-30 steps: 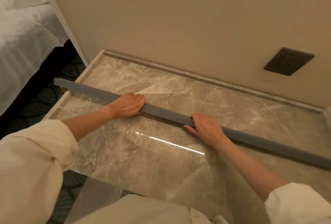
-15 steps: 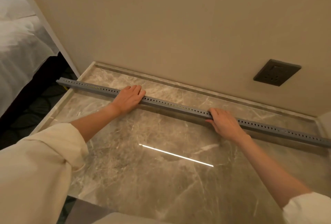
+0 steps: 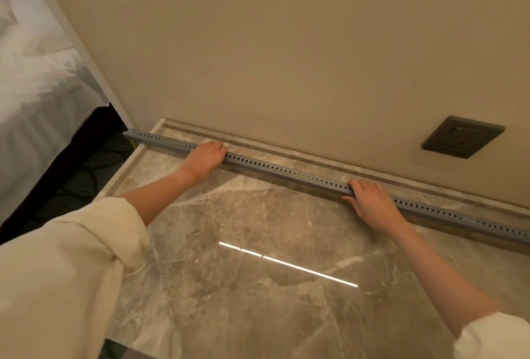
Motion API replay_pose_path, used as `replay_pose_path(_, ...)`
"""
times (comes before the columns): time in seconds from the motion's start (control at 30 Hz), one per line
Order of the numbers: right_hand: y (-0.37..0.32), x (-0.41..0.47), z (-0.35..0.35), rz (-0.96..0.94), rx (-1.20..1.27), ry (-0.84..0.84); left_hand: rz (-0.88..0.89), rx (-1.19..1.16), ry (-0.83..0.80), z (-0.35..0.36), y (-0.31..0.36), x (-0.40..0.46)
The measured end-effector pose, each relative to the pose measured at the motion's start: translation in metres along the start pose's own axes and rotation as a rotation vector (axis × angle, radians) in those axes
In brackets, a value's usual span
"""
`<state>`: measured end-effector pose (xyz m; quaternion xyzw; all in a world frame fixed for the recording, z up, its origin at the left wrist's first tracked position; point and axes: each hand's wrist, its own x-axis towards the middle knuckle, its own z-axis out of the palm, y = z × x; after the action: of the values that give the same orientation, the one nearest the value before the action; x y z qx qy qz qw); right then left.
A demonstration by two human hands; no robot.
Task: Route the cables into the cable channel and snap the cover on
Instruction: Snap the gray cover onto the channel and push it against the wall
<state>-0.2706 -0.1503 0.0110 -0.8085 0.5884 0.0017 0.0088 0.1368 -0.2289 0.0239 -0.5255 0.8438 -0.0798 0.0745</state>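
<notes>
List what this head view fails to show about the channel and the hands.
- Grey channel: right end cut off by the frame edge.
- Cables: none visible; the channel's inside is hidden by its perforated face.
- Left hand and right hand: fingertips hidden behind the channel.

cable channel [image 3: 286, 170]: grey, perforated, lies on marble top [image 3: 258, 287] near the wall, from 10 to 3 o'clock | left hand [image 3: 205, 159]: fingers over channel, 11 o'clock | right hand [image 3: 371, 203]: fingers on channel, 2 o'clock | socket [image 3: 461, 137]: wall, 2 o'clock
</notes>
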Motion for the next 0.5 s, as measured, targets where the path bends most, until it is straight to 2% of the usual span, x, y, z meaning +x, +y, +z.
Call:
replay_pose_path(0.27, 0.014, 0.021, -0.003, 0.032, -0.074, 0.056, 0.029, 0.165, 0.004, -0.005, -0.002, 0.038)
replay_pose_path(0.5, 0.016, 0.042, -0.01, 0.101, -0.238, 0.062, 0.015, 0.165, 0.029, -0.001, -0.002, 0.054)
